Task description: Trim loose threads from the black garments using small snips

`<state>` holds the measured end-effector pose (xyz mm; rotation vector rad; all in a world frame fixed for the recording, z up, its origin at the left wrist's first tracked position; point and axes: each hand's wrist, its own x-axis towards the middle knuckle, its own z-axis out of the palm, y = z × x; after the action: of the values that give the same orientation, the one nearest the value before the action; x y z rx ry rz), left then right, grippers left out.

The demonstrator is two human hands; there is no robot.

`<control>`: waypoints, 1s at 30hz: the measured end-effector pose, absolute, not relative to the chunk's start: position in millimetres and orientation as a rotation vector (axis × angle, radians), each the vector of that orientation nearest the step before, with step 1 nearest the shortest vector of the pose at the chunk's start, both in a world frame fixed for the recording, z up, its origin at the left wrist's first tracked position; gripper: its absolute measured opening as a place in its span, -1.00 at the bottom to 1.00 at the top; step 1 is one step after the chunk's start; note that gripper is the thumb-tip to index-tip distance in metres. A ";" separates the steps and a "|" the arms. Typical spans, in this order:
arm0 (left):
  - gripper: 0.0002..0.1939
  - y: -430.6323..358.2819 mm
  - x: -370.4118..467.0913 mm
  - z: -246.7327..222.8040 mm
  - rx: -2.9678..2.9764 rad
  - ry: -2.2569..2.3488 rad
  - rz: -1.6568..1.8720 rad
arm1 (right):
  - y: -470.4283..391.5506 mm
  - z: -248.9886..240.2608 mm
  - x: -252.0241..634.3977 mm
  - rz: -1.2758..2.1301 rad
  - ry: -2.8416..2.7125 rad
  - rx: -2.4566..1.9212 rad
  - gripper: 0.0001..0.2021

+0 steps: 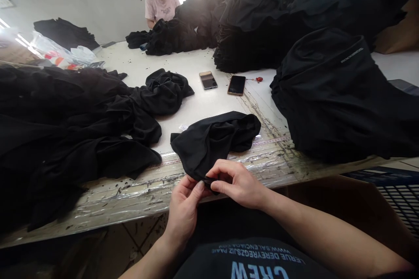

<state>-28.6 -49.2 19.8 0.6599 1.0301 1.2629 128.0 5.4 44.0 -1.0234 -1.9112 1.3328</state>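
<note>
A black garment [216, 135] lies bunched at the table's front edge, its near end drawn toward me. My left hand [186, 198] pinches the garment's edge between thumb and fingers. Close against it, my right hand [237, 181] is curled, with thumb and forefinger closed on dark cloth at that same edge. Whether anything small is also between the right fingertips is hidden. Beyond the garment are a light-framed phone [208, 80] and a dark-screened phone [236, 85] with a red charm [259, 79].
Loose black garments [75, 126] cover the left of the table [183, 107]. A stack of black garments [327, 96] stands at right, and larger piles [255, 22] rise behind. A person in a pink shirt [160, 6] is at the far side. Plastic bags [65, 52] lie far left.
</note>
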 end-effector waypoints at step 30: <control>-0.85 -48.1 -20.8 24.2 1.299 1.208 1.008 | 5.7 42.5 133.6 0.960 -2.119 -1.012 -0.87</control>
<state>-20.8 -48.1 24.2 1.2994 1.2084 1.0081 133.6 5.7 42.5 -1.0117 -2.1191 0.9602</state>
